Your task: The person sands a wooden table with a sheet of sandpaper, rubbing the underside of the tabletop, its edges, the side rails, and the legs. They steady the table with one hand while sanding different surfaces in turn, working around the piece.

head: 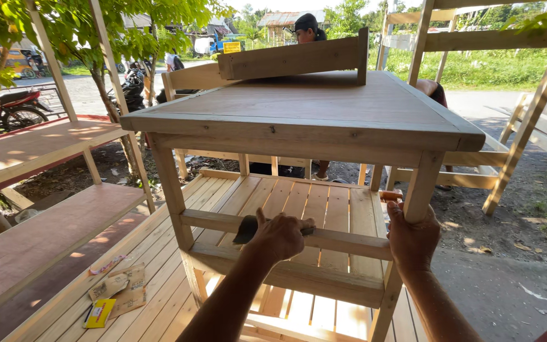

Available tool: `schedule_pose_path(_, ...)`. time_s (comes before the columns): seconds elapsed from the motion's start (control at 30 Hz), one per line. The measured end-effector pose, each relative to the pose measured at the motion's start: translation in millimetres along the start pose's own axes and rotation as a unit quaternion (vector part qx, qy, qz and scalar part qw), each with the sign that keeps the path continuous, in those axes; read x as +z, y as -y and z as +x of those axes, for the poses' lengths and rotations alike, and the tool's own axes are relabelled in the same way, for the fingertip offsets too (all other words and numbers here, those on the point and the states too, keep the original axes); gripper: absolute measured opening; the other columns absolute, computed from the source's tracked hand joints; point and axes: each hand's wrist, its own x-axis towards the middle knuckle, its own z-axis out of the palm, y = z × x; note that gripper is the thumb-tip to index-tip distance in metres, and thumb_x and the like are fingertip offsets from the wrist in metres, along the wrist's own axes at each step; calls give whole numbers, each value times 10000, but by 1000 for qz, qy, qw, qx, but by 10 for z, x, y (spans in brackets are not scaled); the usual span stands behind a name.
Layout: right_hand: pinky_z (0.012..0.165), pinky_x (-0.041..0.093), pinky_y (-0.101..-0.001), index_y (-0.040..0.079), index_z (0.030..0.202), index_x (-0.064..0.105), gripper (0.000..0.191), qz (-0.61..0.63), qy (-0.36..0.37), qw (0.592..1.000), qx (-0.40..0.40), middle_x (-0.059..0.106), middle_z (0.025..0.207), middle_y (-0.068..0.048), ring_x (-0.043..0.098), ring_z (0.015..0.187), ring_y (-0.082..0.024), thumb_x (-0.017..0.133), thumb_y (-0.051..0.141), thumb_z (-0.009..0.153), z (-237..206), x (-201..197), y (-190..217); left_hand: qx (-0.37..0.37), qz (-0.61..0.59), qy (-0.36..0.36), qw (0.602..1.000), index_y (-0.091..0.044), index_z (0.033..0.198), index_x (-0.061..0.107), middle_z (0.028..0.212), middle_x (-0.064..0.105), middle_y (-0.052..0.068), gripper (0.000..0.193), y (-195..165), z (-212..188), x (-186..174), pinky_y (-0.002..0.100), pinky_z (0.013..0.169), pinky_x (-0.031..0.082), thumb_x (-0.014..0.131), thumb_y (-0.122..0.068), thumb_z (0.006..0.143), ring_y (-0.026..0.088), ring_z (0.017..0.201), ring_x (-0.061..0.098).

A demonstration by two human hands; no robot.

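Sandpaper [246,229], a dark folded piece, sits pressed against the upper front rail [343,239] of a small unfinished wooden table [311,111], towards the rail's left half. The left hand [280,237] has its fingers curled tight over the piece, clamped on both it and the rail's top edge. The right hand [411,235] wraps the front right leg [420,190] just where the rail meets it, fingers closed round the leg's outer corner.

That table stands on a slatted wooden platform [159,278], close to the platform's right edge, beyond which lies bare ground [501,272]. Between the upper rail and the lower rail [324,282] there is an open gap; above the upper rail the space is free up to the tabletop's front edge. A loose L-shaped wooden frame [299,58] rests on the tabletop's far edge.

Spare brown sandpaper sheets [120,286] and a yellow pack [99,313] lie on the platform's left front part, well apart from the hands. Plywood shelves [39,149] run along the left. A person [308,28] stands behind the table, mostly hidden by the frame.
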Motion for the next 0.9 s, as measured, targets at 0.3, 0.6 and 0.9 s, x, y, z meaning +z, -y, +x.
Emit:
schedule_pose_path(0.3, 476, 501, -241, 82, 1018, 686, 201, -1, 32, 999, -2, 653, 714, -21, 605, 575, -73, 729, 278, 1009, 21, -51, -28, 91, -79, 117, 986, -254, 1401, 602, 1242, 708, 48, 444, -1027, 321, 392, 434, 986, 516, 410, -176, 1008, 251, 1032, 697)
schedule_pose_path(0.6, 875, 558, -285, 85, 1111, 724, 178, 51, 51, 997, -24, 757, 1058, -30, 687, 967, -108, 733, 215, 989, 80, -69, -174, -18, -126, 83, 988, -293, 1301, 710, 1148, 760, 87, 389, -360, 175, 175, 418, 992, 551, 425, -258, 1038, 215, 960, 736)
schedule_pose_path(0.9, 813, 573, -270, 62, 1154, 696, 200, -6, 9, 996, -84, 766, 1022, -46, 713, 933, -119, 741, 163, 987, 21, -42, -92, 181, 28, 67, 981, -317, 1391, 633, 1425, 646, 6, 435, -405, 591, 462, 477, 1153, 396, 363, -387, 1057, 265, 1335, 560)
